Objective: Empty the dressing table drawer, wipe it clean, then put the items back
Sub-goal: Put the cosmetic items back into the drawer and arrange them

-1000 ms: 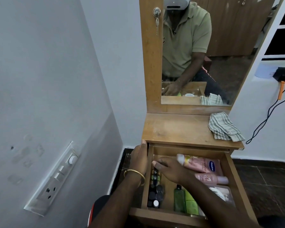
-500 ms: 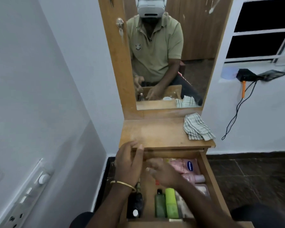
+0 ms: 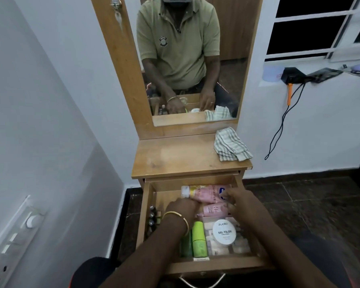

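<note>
The wooden drawer (image 3: 143, 217) is pulled out under the dressing table top (image 3: 175, 156). At its back lies a large pink lotion bottle (image 3: 206, 192), with a smaller pink bottle (image 3: 213, 210) in front of it. Nearer me are green bottles (image 3: 199, 240), a white nail polish tub (image 3: 224, 232) and small dark bottles (image 3: 152, 215) in the left compartment. My left hand (image 3: 182, 206), wearing a gold bangle, curls over the pink bottles' left ends; its grip is hidden. My right hand (image 3: 242, 201) closes thumb and fingers on the large bottle's right end.
A striped cloth (image 3: 231, 147) lies folded on the table top's right side. The mirror (image 3: 191, 59) stands behind it. A wall with a switchboard (image 3: 15, 240) runs close on the left. A black cable (image 3: 279, 129) hangs on the right wall. Dark tiled floor lies to the right.
My left hand left the drawer's left wall and went inside to the pink bottles. My right hand slid to their right ends, uncovering the white tub.
</note>
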{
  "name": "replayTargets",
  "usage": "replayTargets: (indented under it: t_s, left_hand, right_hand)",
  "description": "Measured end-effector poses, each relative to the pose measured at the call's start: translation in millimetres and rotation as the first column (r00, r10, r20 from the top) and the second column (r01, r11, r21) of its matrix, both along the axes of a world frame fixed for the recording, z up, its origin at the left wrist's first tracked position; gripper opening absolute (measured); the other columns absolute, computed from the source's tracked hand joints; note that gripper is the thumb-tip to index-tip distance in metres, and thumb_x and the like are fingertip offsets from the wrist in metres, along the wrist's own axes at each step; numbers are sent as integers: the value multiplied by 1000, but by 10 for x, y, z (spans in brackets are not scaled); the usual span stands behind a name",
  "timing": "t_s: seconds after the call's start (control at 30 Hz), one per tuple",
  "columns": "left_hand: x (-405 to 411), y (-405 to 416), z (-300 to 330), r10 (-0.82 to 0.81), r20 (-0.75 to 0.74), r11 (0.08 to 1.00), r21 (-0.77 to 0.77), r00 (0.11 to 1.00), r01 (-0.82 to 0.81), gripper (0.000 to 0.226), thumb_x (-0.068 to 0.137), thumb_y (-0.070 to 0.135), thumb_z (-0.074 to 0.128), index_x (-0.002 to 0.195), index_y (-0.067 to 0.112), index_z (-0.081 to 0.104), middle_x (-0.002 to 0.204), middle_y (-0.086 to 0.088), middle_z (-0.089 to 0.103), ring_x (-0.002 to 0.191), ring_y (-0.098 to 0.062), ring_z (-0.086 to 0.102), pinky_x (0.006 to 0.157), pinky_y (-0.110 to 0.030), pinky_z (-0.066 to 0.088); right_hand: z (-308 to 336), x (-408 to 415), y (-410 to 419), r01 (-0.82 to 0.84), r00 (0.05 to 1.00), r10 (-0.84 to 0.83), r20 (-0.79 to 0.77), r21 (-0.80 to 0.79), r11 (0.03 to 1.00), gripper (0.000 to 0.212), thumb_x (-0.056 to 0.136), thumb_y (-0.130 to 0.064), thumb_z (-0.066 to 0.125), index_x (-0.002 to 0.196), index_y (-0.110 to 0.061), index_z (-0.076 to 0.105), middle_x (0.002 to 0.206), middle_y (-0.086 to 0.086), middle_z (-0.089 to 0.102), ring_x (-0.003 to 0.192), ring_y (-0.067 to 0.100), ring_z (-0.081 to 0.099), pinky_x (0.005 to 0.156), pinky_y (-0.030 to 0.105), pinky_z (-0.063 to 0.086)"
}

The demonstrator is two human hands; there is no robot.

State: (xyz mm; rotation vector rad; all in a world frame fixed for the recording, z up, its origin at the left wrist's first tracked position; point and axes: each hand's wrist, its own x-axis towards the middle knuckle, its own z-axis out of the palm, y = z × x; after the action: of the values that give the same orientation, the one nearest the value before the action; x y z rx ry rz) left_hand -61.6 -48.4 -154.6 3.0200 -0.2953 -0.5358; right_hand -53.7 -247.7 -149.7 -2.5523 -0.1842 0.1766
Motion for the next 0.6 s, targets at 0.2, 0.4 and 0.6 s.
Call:
replayTargets:
  t_s: [0.2,0.4,0.6]
  left_hand:
    - [46,-20,-18,7,3,998,55,1000,-7,26,91,30,58,116,26,65,122,-6,66,112,-32,63,92,-38,49]
    - [41,25,-24,45,-51,999,-6,998,-45,22,90,28,58,110,28,69,121,-4,65,110,-29,62,91,-36,50]
    - [39,40,-17,49,-120,996,-67,992,-58,23,91,24,60,110,30,72,124,0,65,110,-25,63,94,-36,52]
  right_hand:
    - [-47,-83,-21,-25,999,25,-37,-10,1000,32,90,-21,67,122,-24,66,120,-4,65,95,6,60,88,28,54]
    - [-23,-107,-1,-37,997,34,-69,-40,999,31,89,-24,67,120,-28,65,123,-6,64,94,5,60,78,20,50]
    - [-11,-212,117,-120,988,111,-109,-80,990,42,85,-33,73,124,-30,61,127,-9,59,106,5,56,89,22,47]
